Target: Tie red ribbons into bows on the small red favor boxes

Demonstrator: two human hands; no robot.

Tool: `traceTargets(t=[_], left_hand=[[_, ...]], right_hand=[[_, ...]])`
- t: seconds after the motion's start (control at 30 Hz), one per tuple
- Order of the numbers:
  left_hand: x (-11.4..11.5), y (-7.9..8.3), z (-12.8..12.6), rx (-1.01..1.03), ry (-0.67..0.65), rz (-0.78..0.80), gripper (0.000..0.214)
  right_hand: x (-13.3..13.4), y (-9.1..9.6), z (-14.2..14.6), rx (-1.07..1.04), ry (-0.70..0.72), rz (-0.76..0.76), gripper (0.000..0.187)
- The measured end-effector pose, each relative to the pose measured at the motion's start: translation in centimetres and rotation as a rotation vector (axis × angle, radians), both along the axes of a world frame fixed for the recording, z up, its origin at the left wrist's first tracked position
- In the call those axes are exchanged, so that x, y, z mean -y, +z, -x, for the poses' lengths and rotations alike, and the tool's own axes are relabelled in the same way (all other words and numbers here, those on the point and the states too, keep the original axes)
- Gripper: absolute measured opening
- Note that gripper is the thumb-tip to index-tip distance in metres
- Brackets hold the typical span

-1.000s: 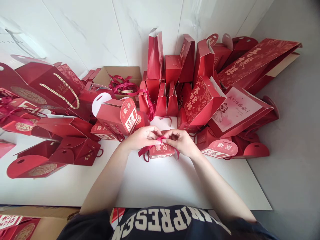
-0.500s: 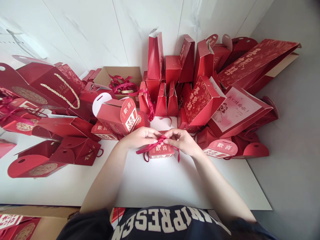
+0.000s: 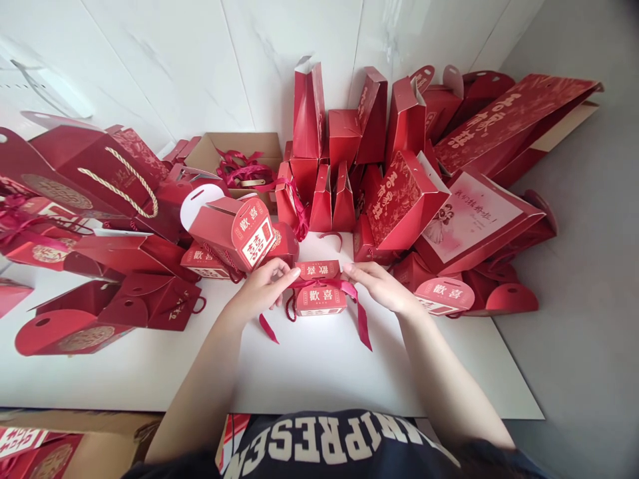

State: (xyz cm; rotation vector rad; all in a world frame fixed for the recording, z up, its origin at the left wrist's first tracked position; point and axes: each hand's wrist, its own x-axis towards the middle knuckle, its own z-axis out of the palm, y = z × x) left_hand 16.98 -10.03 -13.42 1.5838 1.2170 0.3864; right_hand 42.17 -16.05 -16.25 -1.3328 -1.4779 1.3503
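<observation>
A small red gift box (image 3: 321, 303) with gold lettering stands on the white table in front of me. Across its top runs a dark pink ribbon (image 3: 319, 283), and the tails hang down on both sides. At the box's left, my left hand (image 3: 272, 283) is closed with thumb and fingers pinching the ribbon. To the right of the box, my right hand (image 3: 374, 283) pinches the ribbon's other side between thumb and fingers. A dark red twisted cord (image 3: 291, 309) shows at the box's left side.
Red gift boxes crowd both sides, with a lettered box (image 3: 239, 226) close by my left hand and a round-flapped box (image 3: 442, 293) by my right. A cardboard box of ribbons (image 3: 269, 146) stands behind. The white table (image 3: 319, 372) ends near my body.
My hands have moved apart, left and right, from together above the box. The ribbon between them is now drawn across the box top, and its tails hang outward.
</observation>
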Motion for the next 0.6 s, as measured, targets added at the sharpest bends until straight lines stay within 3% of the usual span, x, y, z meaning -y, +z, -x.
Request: traceTargets(t=[0.13, 0.3, 0.4, 0.5, 0.6], left_hand=[[0.3, 0.1, -0.5, -0.054, -0.094, 0.009, 0.046], [0.5, 0.1, -0.8, 0.026, -0.120, 0.025, 0.036], [0.7, -0.3, -1.0, 0.057, -0.138, -0.001, 0.028], [0.8, -0.7, -1.1, 0.067, -0.122, -0.046, 0.033], [0.7, -1.1, -1.2, 0.107, -0.129, -0.017, 0.038]], right_hand=[[0.1, -0.1, 0.9, 0.125, -0.046, 0.004, 0.037], [0.4, 0.2, 1.1, 0.233, -0.049, -0.110, 0.025], [0.4, 0.9, 1.3, 0.285, -0.058, -0.254, 0.019], [0.2, 1.3, 1.6, 0.342, -0.047, -0.379, 0.014], [-0.1, 1.2, 1.9, 0.413, -0.027, -0.376, 0.010]])
